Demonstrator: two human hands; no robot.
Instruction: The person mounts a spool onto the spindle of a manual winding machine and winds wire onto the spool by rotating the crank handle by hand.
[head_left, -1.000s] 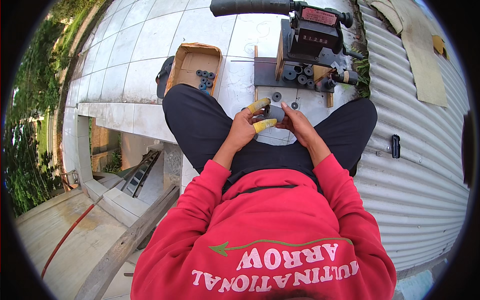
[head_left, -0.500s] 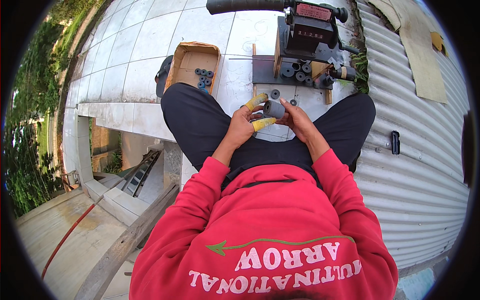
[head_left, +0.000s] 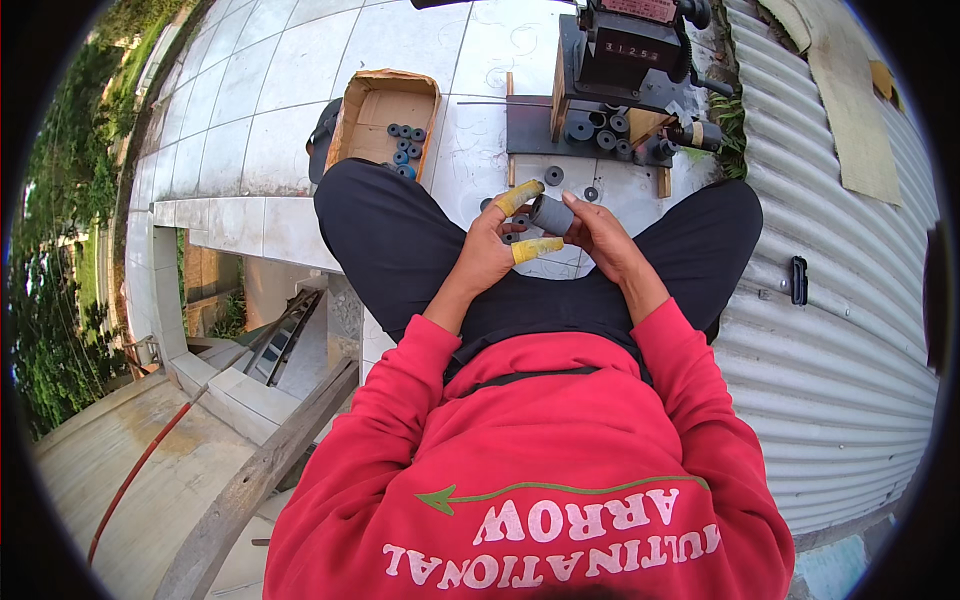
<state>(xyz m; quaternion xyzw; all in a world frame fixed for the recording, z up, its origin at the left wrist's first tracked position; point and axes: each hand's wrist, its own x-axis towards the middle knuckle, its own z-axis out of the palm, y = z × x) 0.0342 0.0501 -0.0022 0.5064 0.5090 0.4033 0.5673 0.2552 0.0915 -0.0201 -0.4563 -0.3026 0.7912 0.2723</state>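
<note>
A grey cylindrical roll with a hole in its end is held between my two hands above the floor, in front of my crossed legs. My right hand grips its right side, thumb on top. On its left, my left hand curls around the roll, with yellow coverings on two fingers, one above the roll and one below it. Small dark rings show between the left fingers; whether they lie on the floor or touch the hand I cannot tell. Two more loose grey rings, one nearer and one further right, lie beyond the hands.
A black hand-cranked winding machine with a counter stands at the far right on a dark base, several grey rolls beside it. An open cardboard box at far left holds several small rolls. Corrugated sheeting runs along the right.
The roll has tilted, its hollow end now turned more to the upper left. Both hands have shifted slightly right in the view. The view itself has moved a little.
</note>
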